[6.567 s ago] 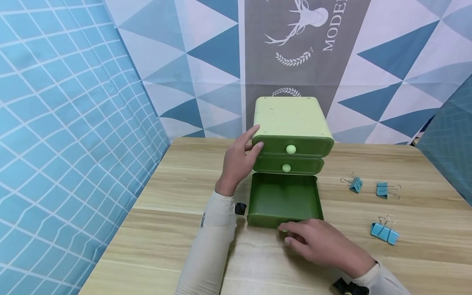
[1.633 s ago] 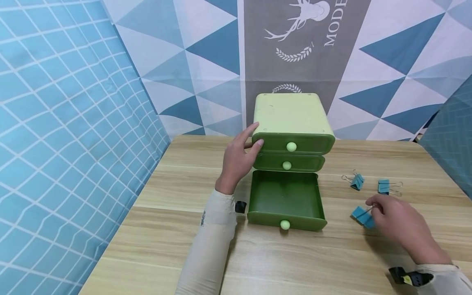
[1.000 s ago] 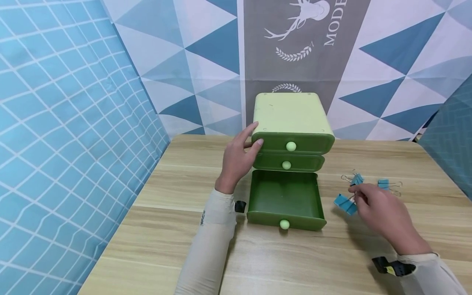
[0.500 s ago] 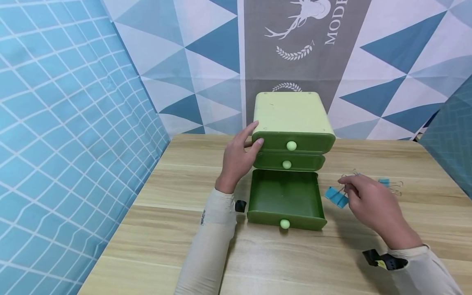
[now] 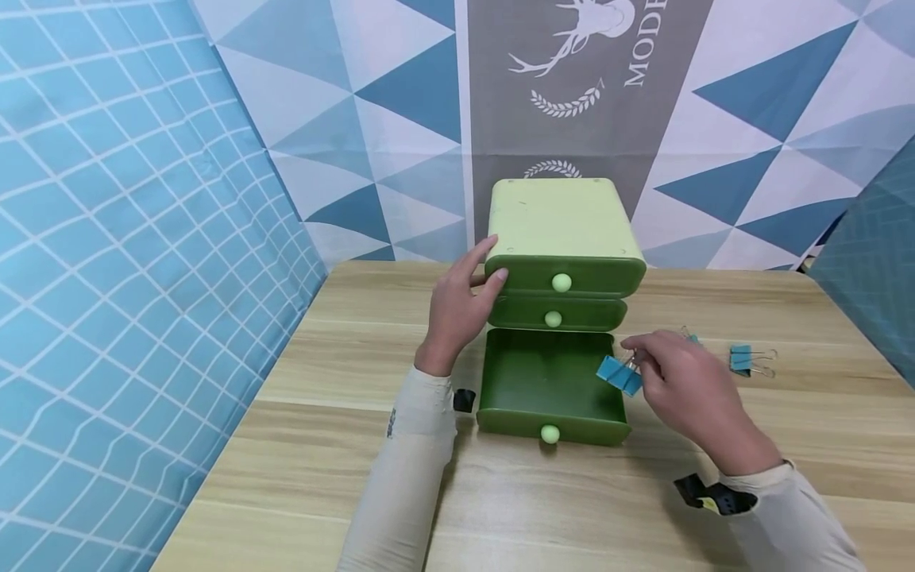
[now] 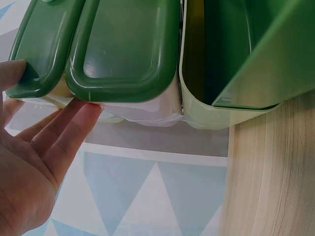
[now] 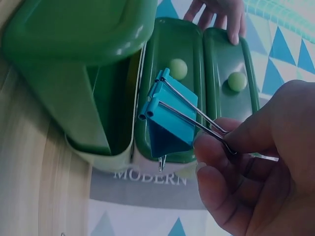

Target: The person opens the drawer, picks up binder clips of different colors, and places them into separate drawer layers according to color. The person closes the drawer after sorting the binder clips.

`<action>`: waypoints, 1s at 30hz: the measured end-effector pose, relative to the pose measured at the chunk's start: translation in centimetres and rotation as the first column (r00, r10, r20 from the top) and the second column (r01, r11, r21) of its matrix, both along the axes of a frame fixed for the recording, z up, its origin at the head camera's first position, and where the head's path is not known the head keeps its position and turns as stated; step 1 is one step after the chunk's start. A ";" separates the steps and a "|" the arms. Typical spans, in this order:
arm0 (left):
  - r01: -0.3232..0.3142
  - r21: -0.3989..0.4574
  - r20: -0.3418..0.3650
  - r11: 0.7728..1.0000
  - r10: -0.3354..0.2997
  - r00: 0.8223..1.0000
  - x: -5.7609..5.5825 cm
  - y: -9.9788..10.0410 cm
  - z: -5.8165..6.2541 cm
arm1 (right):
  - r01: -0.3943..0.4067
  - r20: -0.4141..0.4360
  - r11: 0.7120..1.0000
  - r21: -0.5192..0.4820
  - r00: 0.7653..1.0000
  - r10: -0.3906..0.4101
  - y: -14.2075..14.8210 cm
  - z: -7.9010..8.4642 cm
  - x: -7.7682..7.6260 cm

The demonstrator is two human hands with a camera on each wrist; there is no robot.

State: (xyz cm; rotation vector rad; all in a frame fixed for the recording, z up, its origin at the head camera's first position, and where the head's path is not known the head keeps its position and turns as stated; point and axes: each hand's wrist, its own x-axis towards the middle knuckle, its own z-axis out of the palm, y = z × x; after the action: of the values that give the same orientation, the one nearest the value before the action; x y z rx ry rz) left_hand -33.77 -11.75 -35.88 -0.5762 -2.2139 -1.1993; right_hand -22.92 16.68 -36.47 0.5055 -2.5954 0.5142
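Note:
A small drawer cabinet (image 5: pixel 565 214) with a light green top and dark green drawers stands on the table. Its bottom drawer (image 5: pixel 529 381) is pulled out and bare inside. My left hand (image 5: pixel 457 314) rests on the cabinet's upper left side, fingers nearly straight, thumb on the top drawer's front (image 6: pixel 47 54). In my right hand (image 5: pixel 689 385) I pinch a blue binder clip (image 5: pixel 620 375) by its wire handles, thumb against fingertips. The clip overlaps the right edge of the pulled-out drawer in the head view, its blue body (image 7: pixel 172 118) pointing away from the fingers.
Right of the cabinet lie two more blue binder clips: one (image 5: pixel 741 359) in plain sight, the other (image 5: pixel 692 338) mostly hidden behind my right hand. A patterned cloth (image 5: pixel 400 95) hangs behind the wooden table (image 5: pixel 343 357), with a blue grid cloth (image 5: pixel 129 238) along the left.
The right hand left the bottom drawer's knob, picked up the nearest binder clip and carried it left to the open drawer. The left hand has stayed at the cabinet.

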 end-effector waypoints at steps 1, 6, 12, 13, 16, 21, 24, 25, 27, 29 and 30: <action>0.003 0.001 -0.002 1.000 -0.003 1.000 0.0 0.0 0.0 | -0.007 0.000 1.000 0.001 1.000 0.007 -0.2 0.0 -0.1; 0.008 0.002 -0.011 1.000 -0.008 1.000 0.0 -0.1 -0.1 | -0.045 0.019 0.999 0.008 0.999 0.045 -1.3 -0.4 -0.5; 0.007 -0.003 -0.015 1.000 -0.007 1.000 -0.1 -0.1 -0.1 | -0.082 0.077 0.996 0.021 0.994 0.080 -2.4 -1.4 -0.8; 0.009 -0.002 -0.014 1.000 -0.009 1.000 -0.1 -0.1 -0.1 | -0.086 0.084 0.996 0.026 0.993 0.083 -2.5 -1.6 -0.9; 0.009 -0.002 -0.009 1.000 -0.009 1.000 -0.1 -0.1 -0.1 | -0.091 0.100 0.995 0.044 0.991 0.087 -2.8 -2.1 -0.9; 0.004 -0.008 -0.007 1.000 -0.004 1.000 0.0 0.0 0.0 | -0.103 0.133 0.993 0.057 0.987 0.094 -3.1 -2.7 -0.9; 0.002 -0.011 -0.008 1.000 -0.002 1.000 0.0 -0.1 0.0 | -0.112 0.151 0.992 0.055 0.983 0.103 -3.2 -3.0 -0.8; 0.003 -0.010 -0.008 1.000 -0.003 1.000 0.0 -0.1 0.0 | -0.115 0.148 0.992 0.055 0.983 0.106 -3.2 -3.1 -0.9; 0.005 -0.009 -0.009 1.000 -0.005 1.000 -0.1 -0.1 -0.1 | -0.118 0.153 0.992 0.050 0.982 0.109 -3.2 -3.3 -0.9; 0.008 -0.007 -0.011 1.000 -0.008 1.000 -0.1 -0.1 -0.1 | -0.118 0.154 0.992 0.050 0.982 0.110 -3.2 -3.5 -0.9; 0.010 -0.006 -0.013 1.000 -0.010 1.000 -0.1 -0.1 -0.1 | -0.118 0.155 0.992 0.051 0.982 0.109 -3.2 -3.6 -0.9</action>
State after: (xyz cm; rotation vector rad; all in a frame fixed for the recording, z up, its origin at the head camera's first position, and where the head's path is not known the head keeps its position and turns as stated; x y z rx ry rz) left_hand -33.89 -11.82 -36.03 -0.5968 -2.2075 -1.1911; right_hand -23.82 13.50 -40.03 0.6615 -2.7464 0.5325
